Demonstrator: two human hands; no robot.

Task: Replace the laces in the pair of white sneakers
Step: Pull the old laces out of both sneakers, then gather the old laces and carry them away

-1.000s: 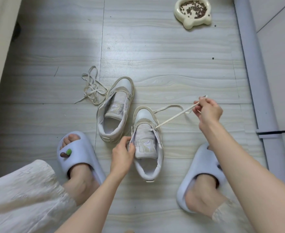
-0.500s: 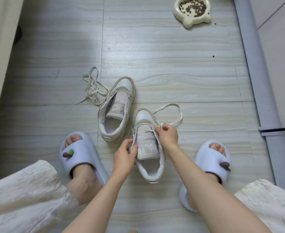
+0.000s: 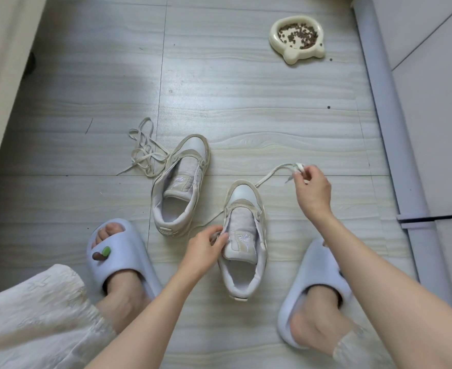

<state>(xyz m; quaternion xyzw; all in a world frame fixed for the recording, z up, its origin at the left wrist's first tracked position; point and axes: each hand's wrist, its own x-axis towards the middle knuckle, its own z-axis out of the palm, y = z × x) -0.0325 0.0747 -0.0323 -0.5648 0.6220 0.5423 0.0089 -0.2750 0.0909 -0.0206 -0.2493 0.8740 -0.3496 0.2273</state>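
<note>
Lying on the pale wood-grain floor (image 3: 246,107): two white leather sneakers, near sneaker (image 3: 246,235) and far sneaker (image 3: 178,187). Pinching the near one's flat lace (image 3: 269,174): right hand (image 3: 311,191), fingers curled. Gripping its tongue edge: left hand (image 3: 205,249). Tangling beside the far one: one loose lace (image 3: 143,151). Sitting well apart: one cream kibble bowl (image 3: 297,38).

Loose laces (image 3: 145,150) lie left of both sneakers (image 3: 179,182).

White sneakers (image 3: 243,235), cream laces (image 3: 145,153), lavender slippers (image 3: 118,251).
</note>
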